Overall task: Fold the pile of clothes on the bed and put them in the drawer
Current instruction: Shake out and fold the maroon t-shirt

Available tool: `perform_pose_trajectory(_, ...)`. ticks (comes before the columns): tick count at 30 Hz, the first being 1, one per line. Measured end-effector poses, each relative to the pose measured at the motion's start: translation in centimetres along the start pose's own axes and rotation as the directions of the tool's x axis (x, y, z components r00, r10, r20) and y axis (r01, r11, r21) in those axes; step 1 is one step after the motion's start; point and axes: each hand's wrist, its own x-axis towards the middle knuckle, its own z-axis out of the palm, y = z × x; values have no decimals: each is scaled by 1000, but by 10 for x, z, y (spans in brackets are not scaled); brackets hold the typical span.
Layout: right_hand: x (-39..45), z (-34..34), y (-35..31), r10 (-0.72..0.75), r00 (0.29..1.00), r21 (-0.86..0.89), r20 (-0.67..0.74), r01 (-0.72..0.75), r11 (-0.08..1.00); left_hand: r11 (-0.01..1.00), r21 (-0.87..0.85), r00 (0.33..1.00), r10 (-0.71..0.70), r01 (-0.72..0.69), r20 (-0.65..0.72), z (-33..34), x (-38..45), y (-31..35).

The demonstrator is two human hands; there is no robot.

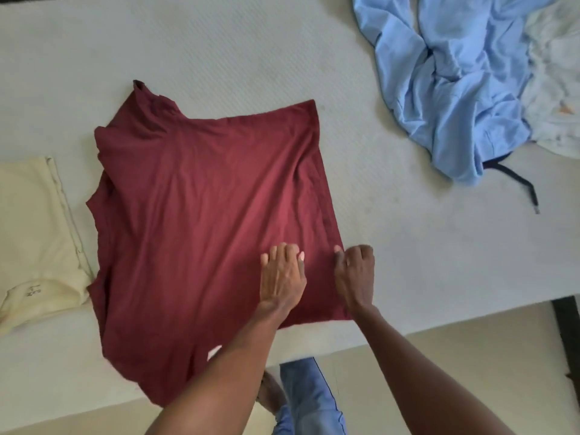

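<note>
Mattress, white and finely ribbed, carries the maroon shirt, soft jersey spread flat. I see my left hand pressing it with straight fingers; my right hand pinches its corner. Beside the shirt lies a cream garment, its small print unreadable; beyond it, crumpled blue clothes.

The cream garment at the bed's left side ran off the picture's left edge, its small printed mark too blurred to read. The blue garment and the white cloth beyond it were cut by the top and right edges. The right hand curled over the maroon shirt's near corner, its fingertips hidden.
</note>
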Motion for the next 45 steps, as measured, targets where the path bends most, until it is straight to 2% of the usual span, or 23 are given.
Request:
perform_pose_trajectory(3,-40,-4,21,23,999,-150,49,-15,989,999,28,996,26,-29,83,3,-42,-4)
perform_pose_trajectory(7,-80,-4,38,15,998,-269,64,3,963,996,-37,985,87,-82,151,-3,-76,-12)
perform_pose_trajectory(10,-91,-14,50,190,982,-208,-8,-188,960,987,-11,965,162,-163,205,-13,-94,-18)
perform_pose_trajectory(12,-95,-19,55,284,958,-186,-28,-284,941,985,96,965,120,-145,232,-18,-110,-26)
perform_pose_trajectory(14,-96,-23,49,260,964,-173,-46,-264,949,984,169,968,13,-57,251,-20,-125,-37)
perform_pose_trajectory(17,-94,-25,44,46,999,-198,-27,-50,979,972,231,980,-15,-32,197,-19,-146,-52)
perform_pose_trajectory(18,-92,-26,45,47,999,-181,9,-45,983,968,249,986,-9,-33,166,-21,-150,-57)
perform_pose_trajectory(22,-92,-31,69,93,987,-197,131,-66,978,943,330,996,-75,53,54,-28,-167,-74)
perform_pose_trajectory(25,-89,-34,62,283,957,-123,69,-274,954,924,379,997,-68,45,48,-32,-173,-86)
perform_pose_trajectory(26,-91,-33,56,296,954,-96,46,-291,952,918,393,997,-67,44,45,-34,-173,-89)
perform_pose_trajectory(30,-110,-14,55,114,985,-113,129,-100,989,902,402,986,-166,155,-8,-41,-182,-102)
perform_pose_trajectory(35,-108,-17,70,225,974,6,37,-226,974,859,482,978,-208,171,24,-48,-195,-111)
perform_pose_trajectory(39,-110,-26,65,284,959,-34,20,-283,959,843,506,968,-243,182,57,-50,-214,-125)
perform_pose_trajectory(40,-113,-27,61,259,966,-83,-1,-258,962,833,524,964,-255,179,75,-51,-217,-126)
perform_pose_trajectory(41,-115,-26,59,168,985,-179,-38,-173,969,822,540,958,-272,182,91,-53,-217,-124)
perform_pose_trajectory(42,-117,-26,61,-1,999,-292,-50,-14,956,813,548,951,-295,197,96,-54,-216,-118)
perform_pose_trajectory(43,-120,-23,63,-205,979,-388,2,190,902,799,565,947,-309,209,87,-55,-214,-114)
perform_pose_trajectory(45,-122,-19,74,-513,836,-463,194,539,703,786,586,960,-277,198,48,-55,-208,-102)
